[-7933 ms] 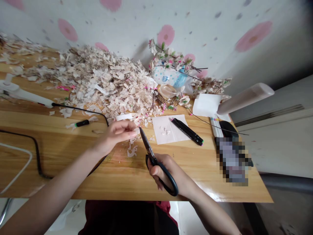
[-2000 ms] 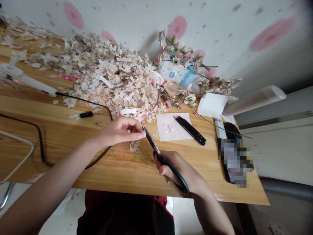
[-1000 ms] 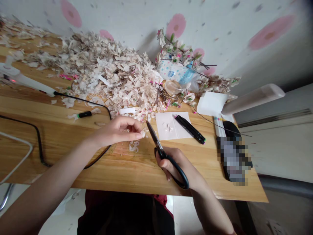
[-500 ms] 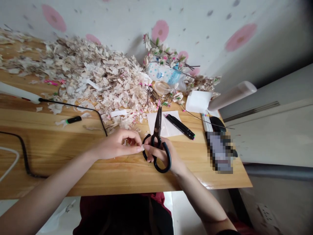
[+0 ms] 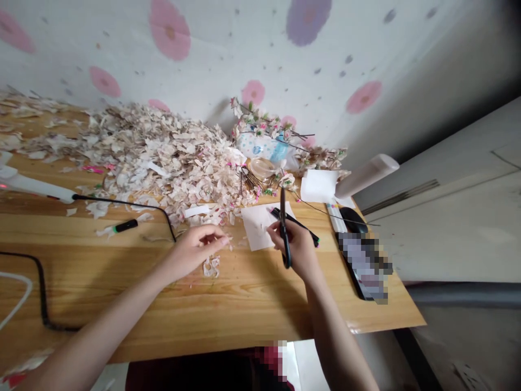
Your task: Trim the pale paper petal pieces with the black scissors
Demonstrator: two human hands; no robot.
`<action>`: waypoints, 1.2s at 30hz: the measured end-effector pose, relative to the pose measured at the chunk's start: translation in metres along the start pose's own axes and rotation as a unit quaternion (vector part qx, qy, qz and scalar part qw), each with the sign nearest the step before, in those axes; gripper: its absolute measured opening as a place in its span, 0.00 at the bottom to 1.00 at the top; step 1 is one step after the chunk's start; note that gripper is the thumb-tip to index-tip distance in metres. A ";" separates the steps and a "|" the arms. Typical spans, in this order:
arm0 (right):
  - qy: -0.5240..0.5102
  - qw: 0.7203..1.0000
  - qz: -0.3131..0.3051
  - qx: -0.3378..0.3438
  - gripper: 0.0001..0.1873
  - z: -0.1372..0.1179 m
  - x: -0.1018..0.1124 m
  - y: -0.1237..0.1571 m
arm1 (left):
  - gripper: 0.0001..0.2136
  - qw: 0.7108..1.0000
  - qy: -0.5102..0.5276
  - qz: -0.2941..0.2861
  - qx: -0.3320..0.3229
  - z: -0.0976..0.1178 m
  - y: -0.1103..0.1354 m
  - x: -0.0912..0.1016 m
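Black scissors (image 5: 282, 209) stand upright, blades pointing away, gripped in the right hand (image 5: 296, 245) beside the white paper (image 5: 256, 228), while the left hand (image 5: 197, 250) pinches narrow near petal scraps (image 5: 211, 266).

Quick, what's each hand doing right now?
Left hand: fingers pinched together above the table, near cut petals; cannot tell whether it holds anything.
Right hand: closed, holding black-handled scissors upright.

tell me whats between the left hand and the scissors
Head view: petal scraps and a white paper sheet's corner lie between the left hand and the black scissors.
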State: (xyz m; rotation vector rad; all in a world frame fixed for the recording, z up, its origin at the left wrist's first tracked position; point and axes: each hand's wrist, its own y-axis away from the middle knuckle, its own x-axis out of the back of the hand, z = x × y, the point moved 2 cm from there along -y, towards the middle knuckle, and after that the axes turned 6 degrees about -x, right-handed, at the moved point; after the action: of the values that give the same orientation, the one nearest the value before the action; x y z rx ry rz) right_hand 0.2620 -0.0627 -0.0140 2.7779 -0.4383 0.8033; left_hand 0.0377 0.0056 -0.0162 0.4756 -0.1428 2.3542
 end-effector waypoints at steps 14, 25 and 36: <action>0.083 0.995 0.053 -0.001 0.10 0.017 0.006 -0.019 | 0.05 0.960 -0.237 0.139 -0.055 -0.004 0.002 0.011; -0.152 0.988 -0.006 -0.009 0.16 0.006 -0.015 -0.004 | 0.16 0.940 -0.268 0.199 -0.070 -0.016 0.000 0.007; -0.194 0.981 -0.020 0.023 0.13 -0.003 -0.017 0.008 | 0.11 0.970 -0.161 0.181 -0.009 -0.027 -0.002 0.011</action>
State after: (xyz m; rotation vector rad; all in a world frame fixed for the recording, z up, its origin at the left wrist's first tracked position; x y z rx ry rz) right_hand 0.2442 -0.0656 -0.0204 2.9776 -0.4300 0.2613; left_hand 0.0236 0.0200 -0.0376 0.8844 -0.4333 2.6079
